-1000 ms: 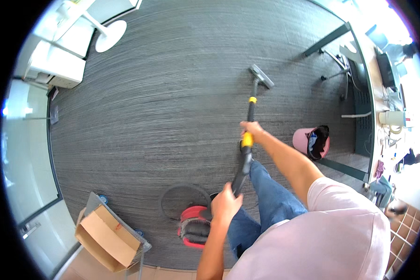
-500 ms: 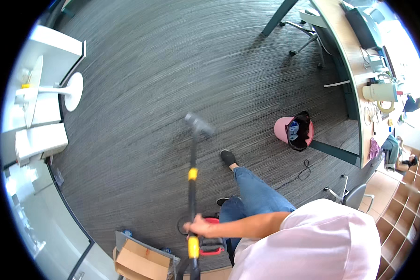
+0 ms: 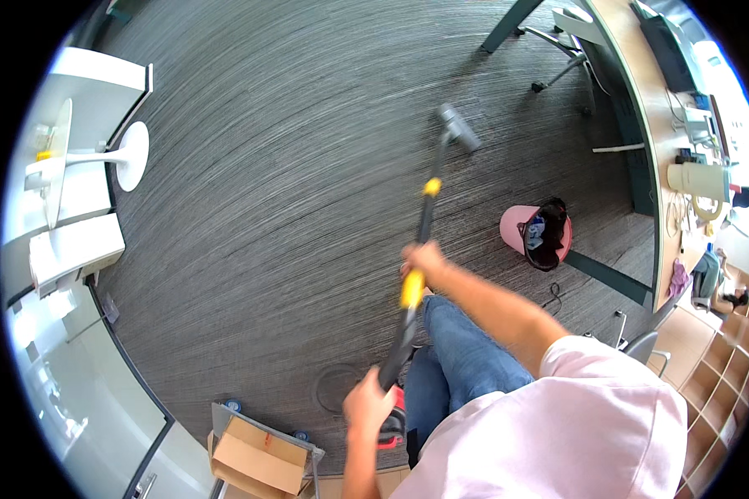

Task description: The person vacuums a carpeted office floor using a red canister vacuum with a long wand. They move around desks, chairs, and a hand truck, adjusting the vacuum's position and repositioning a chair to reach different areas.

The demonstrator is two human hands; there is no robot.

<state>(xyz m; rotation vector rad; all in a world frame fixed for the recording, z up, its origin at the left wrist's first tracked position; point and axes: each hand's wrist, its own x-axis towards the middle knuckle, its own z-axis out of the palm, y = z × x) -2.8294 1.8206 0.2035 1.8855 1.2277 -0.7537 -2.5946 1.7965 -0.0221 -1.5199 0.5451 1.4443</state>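
Observation:
A vacuum cleaner wand (image 3: 425, 218), a black tube with yellow collars, slants across the floor in front of me. Its wide grey floor head (image 3: 460, 127) lies on the dark carpet, slightly blurred. My right hand (image 3: 424, 259) is wrapped round the tube just above a yellow collar. Lower down, my left hand (image 3: 369, 404) grips the dark near end of the wand. Beside my legs stands a red and black vacuum body (image 3: 394, 422), partly hidden by my left hand and legs. A dark hose loop (image 3: 329, 387) rests on the carpet.
A pink bin (image 3: 518, 229) with a black liner stands right of the wand, near a long desk (image 3: 653, 166). A cardboard box (image 3: 254, 457) sits on a trolley at lower left. White cabinets (image 3: 75, 249) and a round-based white table (image 3: 131, 156) line the left.
The floor head has swept forward and to the right across the carpet. My right hand has moved up and right with the wand, and my left hand has come into view on it.

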